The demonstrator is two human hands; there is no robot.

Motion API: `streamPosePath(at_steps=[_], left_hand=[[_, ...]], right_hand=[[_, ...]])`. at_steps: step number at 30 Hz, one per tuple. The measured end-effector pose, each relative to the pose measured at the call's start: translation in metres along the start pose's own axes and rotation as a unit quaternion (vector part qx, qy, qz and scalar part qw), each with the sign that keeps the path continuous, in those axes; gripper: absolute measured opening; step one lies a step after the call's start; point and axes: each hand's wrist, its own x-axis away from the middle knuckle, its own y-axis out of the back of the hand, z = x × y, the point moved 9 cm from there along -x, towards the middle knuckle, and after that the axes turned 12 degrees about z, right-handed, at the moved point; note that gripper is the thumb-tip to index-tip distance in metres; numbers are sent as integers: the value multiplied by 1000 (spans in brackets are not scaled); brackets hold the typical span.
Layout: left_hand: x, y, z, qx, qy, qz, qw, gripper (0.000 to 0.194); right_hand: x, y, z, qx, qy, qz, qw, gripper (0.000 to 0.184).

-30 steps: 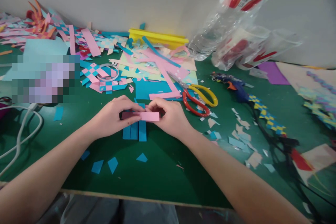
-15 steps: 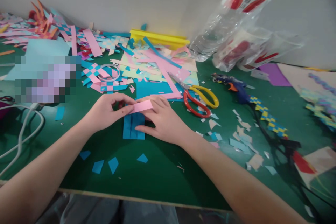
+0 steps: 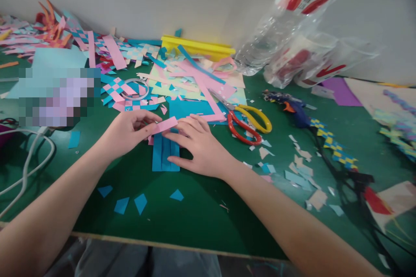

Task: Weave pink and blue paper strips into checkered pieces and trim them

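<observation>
A short pink paper strip point(image 3: 166, 125) is pinched between the thumb and fingers of my left hand point(image 3: 131, 135). It slants over the top of a blue piece of paper point(image 3: 158, 158) with lengthwise slits, which lies on the green table. My right hand point(image 3: 198, 145) rests on the right side of this blue paper, fingers spread and thumb stretched out across its slits. A bit of pink shows at the blue paper's upper left edge, below my left fingers. The fingertips of my right hand come close to the strip's free end.
Red-and-yellow-handled scissors point(image 3: 245, 127) lie beyond my right hand, near a blue sheet point(image 3: 182, 106) and pink strips. A roll of tape point(image 3: 147, 91) sits by woven scraps. Plastic-wrapped cups point(image 3: 289, 58) stand back right. A white cable point(image 3: 24, 173) curls at left; blue scraps point(image 3: 140, 204) lie in front.
My left hand has drawn the pink strip to the left and slightly away from me, off the back of my right fingers. My right hand stays on the blue paper.
</observation>
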Motion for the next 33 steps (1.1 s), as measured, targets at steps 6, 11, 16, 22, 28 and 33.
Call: streamPosePath(at_steps=[6, 11, 16, 22, 28, 33], left_hand=[[4, 4, 2, -11, 51, -18, 998, 22], [6, 8, 2, -42, 73, -33, 996, 22], [7, 14, 5, -76, 79, -52, 993, 23], [9, 18, 6, -101, 98, -55, 989, 24], [8, 17, 7, -139, 117, -26, 983, 23], [6, 14, 9, -179, 122, 2, 976, 23]], right_hand=[[0, 4, 5, -59, -1, -9, 998, 41], [-4, -3, 1, -99, -35, 32, 994, 42], [-7, -8, -3, -141, -64, 56, 986, 35], [-8, -11, -5, -177, -81, 59, 979, 28], [-9, -9, -7, -176, -68, 47, 981, 19], [-9, -7, -8, -179, -66, 53, 980, 36]])
